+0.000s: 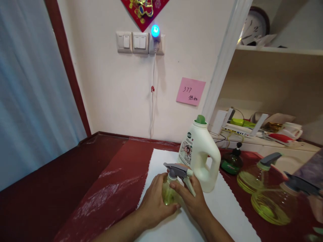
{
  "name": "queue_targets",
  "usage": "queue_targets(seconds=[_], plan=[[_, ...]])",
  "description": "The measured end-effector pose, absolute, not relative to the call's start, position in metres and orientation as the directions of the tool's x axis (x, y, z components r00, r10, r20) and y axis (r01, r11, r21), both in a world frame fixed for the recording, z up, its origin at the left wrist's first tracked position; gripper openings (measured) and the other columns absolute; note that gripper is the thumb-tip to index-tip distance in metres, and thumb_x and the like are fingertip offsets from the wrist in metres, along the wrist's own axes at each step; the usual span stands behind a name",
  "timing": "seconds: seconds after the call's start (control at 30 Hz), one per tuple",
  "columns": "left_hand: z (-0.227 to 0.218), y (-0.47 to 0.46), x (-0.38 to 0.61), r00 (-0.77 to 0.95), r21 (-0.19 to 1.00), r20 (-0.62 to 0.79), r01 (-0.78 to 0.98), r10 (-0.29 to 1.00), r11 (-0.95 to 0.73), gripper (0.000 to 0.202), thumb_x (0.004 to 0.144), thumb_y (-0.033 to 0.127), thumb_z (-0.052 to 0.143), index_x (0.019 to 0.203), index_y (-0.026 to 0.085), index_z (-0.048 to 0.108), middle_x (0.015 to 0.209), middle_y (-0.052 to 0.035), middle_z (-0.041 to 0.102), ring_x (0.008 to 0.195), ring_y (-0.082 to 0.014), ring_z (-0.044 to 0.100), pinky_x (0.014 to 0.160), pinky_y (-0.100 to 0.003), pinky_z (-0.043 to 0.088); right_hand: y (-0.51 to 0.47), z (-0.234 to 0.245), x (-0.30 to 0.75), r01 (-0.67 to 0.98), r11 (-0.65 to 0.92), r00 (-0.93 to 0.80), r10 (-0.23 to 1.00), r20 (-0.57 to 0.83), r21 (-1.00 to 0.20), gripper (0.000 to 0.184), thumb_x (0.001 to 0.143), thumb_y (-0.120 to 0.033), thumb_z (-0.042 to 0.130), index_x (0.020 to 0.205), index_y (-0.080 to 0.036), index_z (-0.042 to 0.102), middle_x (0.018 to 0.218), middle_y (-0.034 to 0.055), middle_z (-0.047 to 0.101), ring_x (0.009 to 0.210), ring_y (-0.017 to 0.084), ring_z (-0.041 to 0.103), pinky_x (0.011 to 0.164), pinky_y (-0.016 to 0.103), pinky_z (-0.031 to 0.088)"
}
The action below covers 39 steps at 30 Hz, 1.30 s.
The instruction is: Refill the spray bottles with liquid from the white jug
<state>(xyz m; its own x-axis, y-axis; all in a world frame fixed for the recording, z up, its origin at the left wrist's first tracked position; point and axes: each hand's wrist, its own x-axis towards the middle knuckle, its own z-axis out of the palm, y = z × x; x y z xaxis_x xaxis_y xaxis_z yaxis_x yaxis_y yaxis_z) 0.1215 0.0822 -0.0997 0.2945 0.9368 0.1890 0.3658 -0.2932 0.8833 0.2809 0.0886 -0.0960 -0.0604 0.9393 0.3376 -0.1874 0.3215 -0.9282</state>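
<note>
A small clear spray bottle (pixel 168 195) with yellowish liquid stands over the white sheet, its grey and white trigger head (pixel 178 170) on top and its nozzle pointing left. My left hand (pixel 154 197) is wrapped round the bottle's body from the left. From the right, my right hand (pixel 193 194) closes round the neck and upper body, thumb just below the trigger head. Part of the body is hidden by my fingers. Right behind my hands stands a large cream jug (pixel 202 148) with a handle, a label and a green piece in its mouth.
A white sheet (pixel 161 158) lies on the dark red table cover (pixel 113 188). To the right stand a dark pump bottle (pixel 231 163) and two larger spray bottles (pixel 252 176) with yellow liquid. Behind them a white router (pixel 237 129) sits on a shelf. A cord (pixel 153 101) hangs down the wall.
</note>
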Motion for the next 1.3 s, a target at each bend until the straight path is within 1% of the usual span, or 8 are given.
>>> queue_targets(seconds=[0.27, 0.4, 0.53, 0.67, 0.77, 0.97, 1.07, 1.3], plan=[[-0.102, 0.081, 0.124, 0.173, 0.878, 0.192, 0.410, 0.966, -0.248, 0.077, 0.067, 0.032, 0.082, 0.135, 0.021, 0.046, 0.135, -0.0117, 0.055, 0.126, -0.0306, 0.051, 0.110, -0.047, 0.040, 0.102, -0.081, 0.311, -0.242, 0.220, -0.295, 0.911, 0.288, -0.945, 0.123, 0.046, -0.070, 0.093, 0.152, -0.043, 0.038, 0.163, 0.0076, 0.042, 0.148, 0.034, 0.040, 0.123, 0.055, 0.023], [-0.099, 0.082, 0.125, 0.170, 0.849, 0.168, 0.475, 0.971, -0.231, 0.076, 0.066, 0.030, 0.082, 0.133, 0.021, 0.048, 0.137, -0.0123, 0.055, 0.128, -0.0315, 0.050, 0.113, -0.048, 0.038, 0.102, -0.065, 0.335, -0.146, 0.293, -0.313, 0.892, 0.325, -0.945, 0.101, 0.064, -0.087, 0.070, 0.151, -0.043, 0.041, 0.161, 0.0066, 0.046, 0.153, 0.033, 0.032, 0.124, 0.059, 0.019], [-0.099, 0.081, 0.124, 0.187, 0.811, 0.178, 0.528, 0.966, -0.251, 0.077, 0.065, 0.029, 0.082, 0.134, 0.019, 0.049, 0.135, -0.0125, 0.057, 0.127, -0.0316, 0.052, 0.112, -0.048, 0.040, 0.090, -0.026, 0.343, 0.213, 0.477, -0.155, 0.878, 0.453, -0.853, 0.071, 0.081, -0.073, 0.068, 0.142, -0.039, 0.053, 0.151, 0.0072, 0.057, 0.144, 0.031, 0.046, 0.121, 0.059, 0.026], [-0.099, 0.076, 0.125, 0.228, 0.759, 0.244, 0.560, 0.943, -0.332, 0.078, 0.067, 0.030, 0.085, 0.135, 0.020, 0.049, 0.135, -0.0125, 0.058, 0.127, -0.0316, 0.052, 0.112, -0.049, 0.041, 0.076, 0.027, 0.320, 0.710, 0.547, -0.317, 0.810, 0.493, -0.444, 0.062, 0.075, -0.056, 0.082, 0.129, -0.029, 0.066, 0.137, 0.0107, 0.067, 0.140, 0.034, 0.049, 0.121, 0.063, 0.022], [-0.098, 0.072, 0.126, 0.269, 0.709, 0.274, 0.593, 0.923, -0.383, 0.075, 0.068, 0.029, 0.085, 0.134, 0.020, 0.050, 0.132, -0.0113, 0.060, 0.122, -0.0318, 0.053, 0.108, -0.051, 0.043, 0.072, 0.054, 0.295, 0.874, 0.472, -0.447, 0.875, 0.187, -0.118, 0.048, 0.065, -0.049, 0.092, 0.101, -0.021, 0.077, 0.116, 0.0142, 0.076, 0.129, 0.039, 0.059, 0.120, 0.068, 0.015], [-0.097, 0.070, 0.126, 0.326, 0.643, 0.314, 0.618, 0.892, -0.452, 0.079, 0.067, 0.026, 0.087, 0.136, 0.021, 0.049, 0.135, -0.0110, 0.058, 0.123, -0.0326, 0.052, 0.109, -0.054, 0.044, 0.067, 0.052, 0.287, 0.904, 0.428, -0.428, 0.904, -0.006, -0.003, 0.023, 0.077, -0.039, 0.084, 0.072, -0.019, 0.072, 0.075, 0.0065, 0.077, 0.084, 0.030, 0.074, 0.110, 0.058, 0.036], [-0.099, 0.071, 0.126, 0.337, 0.639, 0.318, 0.614, 0.886, -0.463, 0.080, 0.067, 0.028, 0.087, 0.137, 0.020, 0.048, 0.135, -0.0115, 0.058, 0.124, -0.0329, 0.051, 0.110, -0.054, 0.043, 0.062, 0.049, 0.294, 0.885, 0.462, -0.461, 0.887, 0.023, -0.055, 0.007, 0.078, -0.020, 0.078, 0.080, -0.022, 0.071, 0.082, 0.0015, 0.077, 0.088, 0.025, 0.072, 0.112, 0.058, 0.031], [-0.102, 0.073, 0.125, 0.336, 0.652, 0.346, 0.585, 0.876, -0.482, 0.077, 0.069, 0.031, 0.087, 0.135, 0.019, 0.048, 0.132, -0.0112, 0.059, 0.121, -0.0316, 0.052, 0.107, -0.052, 0.045, 0.055, 0.067, 0.305, 0.777, 0.624, -0.630, 0.771, 0.096, 0.088, 0.032, 0.076, 0.004, 0.055, 0.088, -0.024, 0.067, 0.096, 0.0014, 0.073, 0.118, 0.024, 0.061, 0.120, 0.063, 0.010]])
